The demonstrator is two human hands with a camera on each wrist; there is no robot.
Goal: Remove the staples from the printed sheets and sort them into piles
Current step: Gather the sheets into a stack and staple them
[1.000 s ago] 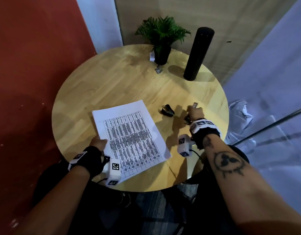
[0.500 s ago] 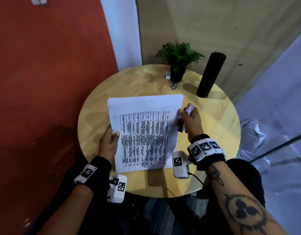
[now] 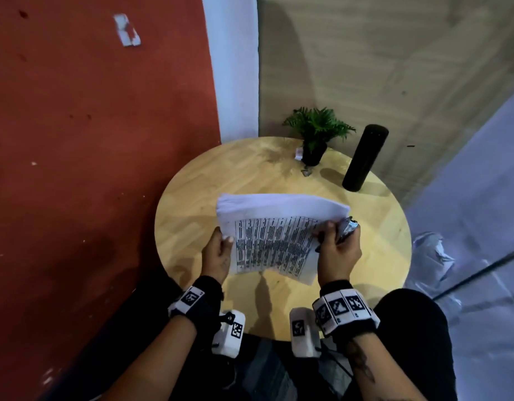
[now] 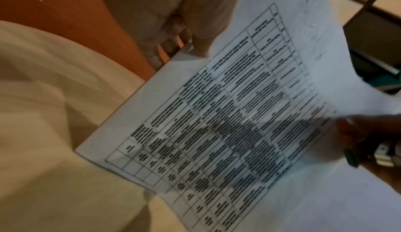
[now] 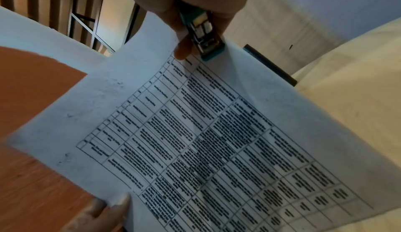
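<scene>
Both hands hold a set of printed sheets with a dense table, lifted off the round wooden table. Its far edge curls over. My left hand grips the left edge, thumb on top. My right hand holds a small teal and metal staple tool and pinches the sheets' right edge with its thumb. In the right wrist view the staple tool sits at the top corner of the sheets, and left fingers show below. In the left wrist view the sheets fill the middle and the right hand is at the right.
At the table's far side stand a small potted plant and a tall black cylinder, with a small crumpled scrap by the pot. A red wall runs along the left. Crinkled plastic lies on the floor at the right.
The sheets came up off the table and turned square to me. My right hand picked up the staple tool and moved to the sheets' right edge; the left hand shifted up the left edge.
</scene>
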